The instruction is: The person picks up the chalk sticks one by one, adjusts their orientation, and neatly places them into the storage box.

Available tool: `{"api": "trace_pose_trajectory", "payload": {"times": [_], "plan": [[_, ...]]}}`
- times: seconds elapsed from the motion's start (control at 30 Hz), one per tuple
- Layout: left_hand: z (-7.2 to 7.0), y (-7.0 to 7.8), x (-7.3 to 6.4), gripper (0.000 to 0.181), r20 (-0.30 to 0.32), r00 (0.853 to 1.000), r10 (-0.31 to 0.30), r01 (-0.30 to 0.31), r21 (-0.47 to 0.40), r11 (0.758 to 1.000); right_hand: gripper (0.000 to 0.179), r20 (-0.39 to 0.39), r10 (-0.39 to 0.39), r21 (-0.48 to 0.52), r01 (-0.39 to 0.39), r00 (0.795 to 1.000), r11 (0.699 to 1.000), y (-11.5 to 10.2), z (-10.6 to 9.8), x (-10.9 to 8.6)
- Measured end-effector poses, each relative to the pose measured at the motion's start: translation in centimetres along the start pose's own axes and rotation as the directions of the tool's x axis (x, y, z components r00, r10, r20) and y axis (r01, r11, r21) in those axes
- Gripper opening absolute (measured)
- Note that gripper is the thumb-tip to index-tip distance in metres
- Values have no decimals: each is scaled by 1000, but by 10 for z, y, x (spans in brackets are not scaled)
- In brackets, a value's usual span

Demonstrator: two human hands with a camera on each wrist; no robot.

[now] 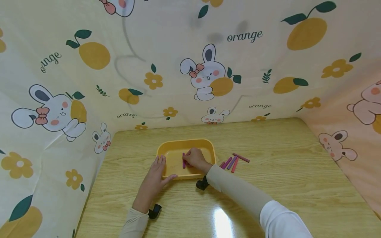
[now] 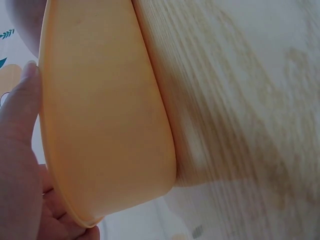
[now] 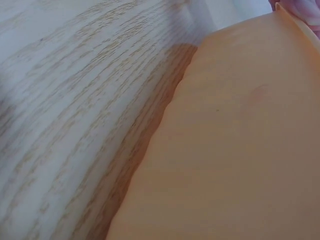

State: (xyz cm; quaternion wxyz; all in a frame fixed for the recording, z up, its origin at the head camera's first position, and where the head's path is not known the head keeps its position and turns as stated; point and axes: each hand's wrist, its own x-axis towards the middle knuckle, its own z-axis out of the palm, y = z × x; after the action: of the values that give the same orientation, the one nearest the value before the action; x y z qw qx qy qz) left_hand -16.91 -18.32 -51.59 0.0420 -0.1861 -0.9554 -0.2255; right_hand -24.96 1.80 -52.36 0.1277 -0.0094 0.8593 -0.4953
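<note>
My right hand [image 1: 194, 159] pinches a slim purple crayon-like stick [image 1: 183, 161] between thumb and fingertips, over the floor of a shallow yellow tray [image 1: 186, 142]. The stick points away from me, roughly in line with the tray's left side. At the tray's near left corner rests my left hand [image 1: 153, 175], fingers laid over the left rim and thumb along the near rim. The left wrist view shows that thumb [image 2: 29, 85] against the rim and the tray's outer wall [image 2: 105, 110]. In the right wrist view the tray wall hides the right fingers.
Right of the tray, several similar sticks lie loosely on the wooden table [image 1: 282, 172], among them a red stick [image 1: 234, 164] and a dark red stick [image 1: 241, 157]. Printed cloth [image 1: 166, 39] rises behind the table and at both sides.
</note>
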Motion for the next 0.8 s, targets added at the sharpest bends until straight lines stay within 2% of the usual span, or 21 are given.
{"api": "trace_pose_trajectory", "payload": {"times": [0.37,0.63,0.8], "plan": [[0,2,0,94,-6,1000,1,-1,-8,1000,26,17,-56,24,55,998,998,0,-13,-6],[-1,4,0,94,-2,1000,-7,7,0,1000,22,60,-21,200,9,998,980,2,-25,-9],[-1,5,-1,94,-7,1000,-11,11,-2,1000,23,80,-4,311,-21,997,950,3,-33,-8]]}}
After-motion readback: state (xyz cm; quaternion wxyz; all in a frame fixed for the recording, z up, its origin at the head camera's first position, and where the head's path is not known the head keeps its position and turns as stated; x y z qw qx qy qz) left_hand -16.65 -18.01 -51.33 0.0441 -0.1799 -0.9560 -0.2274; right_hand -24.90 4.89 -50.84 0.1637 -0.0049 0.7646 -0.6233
